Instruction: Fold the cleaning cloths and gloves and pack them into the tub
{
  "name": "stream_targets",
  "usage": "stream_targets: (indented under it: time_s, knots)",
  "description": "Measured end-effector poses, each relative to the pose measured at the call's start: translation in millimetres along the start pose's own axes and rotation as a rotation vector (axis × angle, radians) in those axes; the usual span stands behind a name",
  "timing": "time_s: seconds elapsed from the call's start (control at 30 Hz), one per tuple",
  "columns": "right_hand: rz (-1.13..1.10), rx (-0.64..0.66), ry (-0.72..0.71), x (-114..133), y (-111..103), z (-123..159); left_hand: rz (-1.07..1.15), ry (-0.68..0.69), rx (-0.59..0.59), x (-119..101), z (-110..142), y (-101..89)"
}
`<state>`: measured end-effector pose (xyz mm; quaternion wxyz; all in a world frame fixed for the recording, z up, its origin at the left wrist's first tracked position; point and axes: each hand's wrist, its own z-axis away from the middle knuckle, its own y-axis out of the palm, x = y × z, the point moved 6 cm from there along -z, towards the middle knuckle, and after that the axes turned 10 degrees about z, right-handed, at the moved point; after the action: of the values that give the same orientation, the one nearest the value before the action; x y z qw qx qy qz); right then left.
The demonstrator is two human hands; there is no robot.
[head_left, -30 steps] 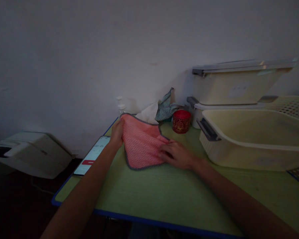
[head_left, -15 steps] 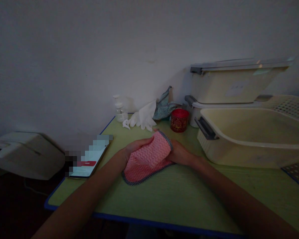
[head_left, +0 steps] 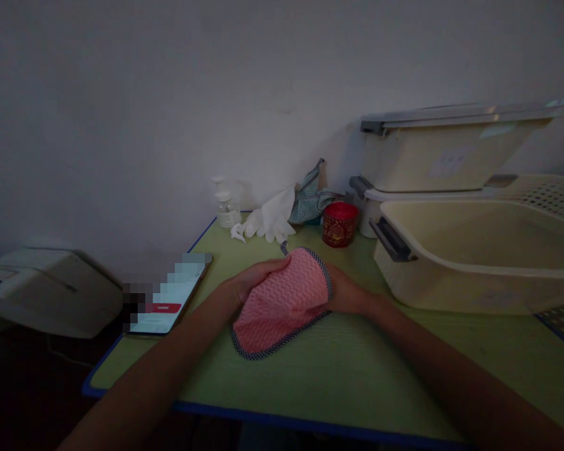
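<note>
A pink waffle-weave cloth with a dark checked border lies folded over on the green table. My left hand grips its left edge, fingers curled over the top fold. At the cloth's right edge my right hand holds on, its fingers mostly hidden under the fabric. Both forearms reach in from the bottom of the head view.
A phone with a lit screen lies left of the cloth. At the back stand a small pump bottle, white gloves, a teal cloth and a red cup. Cream plastic bins fill the right side. A white box sits off the table's left.
A second ago the cloth was held spread out and lifted at its far corner. It is folded over toward me now, and both hands have come close together on it.
</note>
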<state>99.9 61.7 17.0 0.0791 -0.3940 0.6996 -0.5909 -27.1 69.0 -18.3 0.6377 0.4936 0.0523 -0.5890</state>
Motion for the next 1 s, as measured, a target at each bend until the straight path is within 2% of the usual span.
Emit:
stream_targets:
  time_s: [0.07, 0.13, 0.23, 0.33, 0.5, 0.6, 0.7, 0.9, 1.0]
  knots:
    - [-0.007, 0.021, -0.017, 0.4, -0.3, -1.2, 0.014, 0.047, -0.027, -8.8, -1.7, -3.0]
    - [-0.018, 0.042, -0.03, 1.2, -3.3, -2.0, -0.033, 0.15, -0.048, -18.8, -4.4, -6.3]
    - [-0.033, 0.031, -0.003, -1.2, -11.3, -2.1, -0.218, 0.457, -0.191, -41.9, -3.2, -16.9]
    - [-0.028, -0.057, 0.084, -10.6, -20.0, -2.3, -0.327, 0.701, -0.34, -60.7, 4.3, -25.7]
    - [-0.043, -0.272, 0.252, -32.4, -32.9, -1.1, -0.519, 0.901, -0.424, -76.5, 17.6, -20.6]
    - [-0.108, -0.377, 0.298, -41.2, -40.1, 0.0, -0.633, 0.925, -0.409, -78.1, 20.9, -12.2]
    - [-0.196, -0.423, 0.288, -42.9, -44.7, -1.1, -0.692, 0.89, -0.402, -78.0, 21.5, -10.4]
    - [-0.338, -0.37, 0.211, -34.1, -42.9, -5.5, -0.67, 0.699, -0.313, -73.7, 22.5, -13.3]
    - [-0.35, -0.333, 0.16, -30.0, -40.7, -7.3, -0.576, 0.68, -0.254, -73.4, 23.3, -11.1]
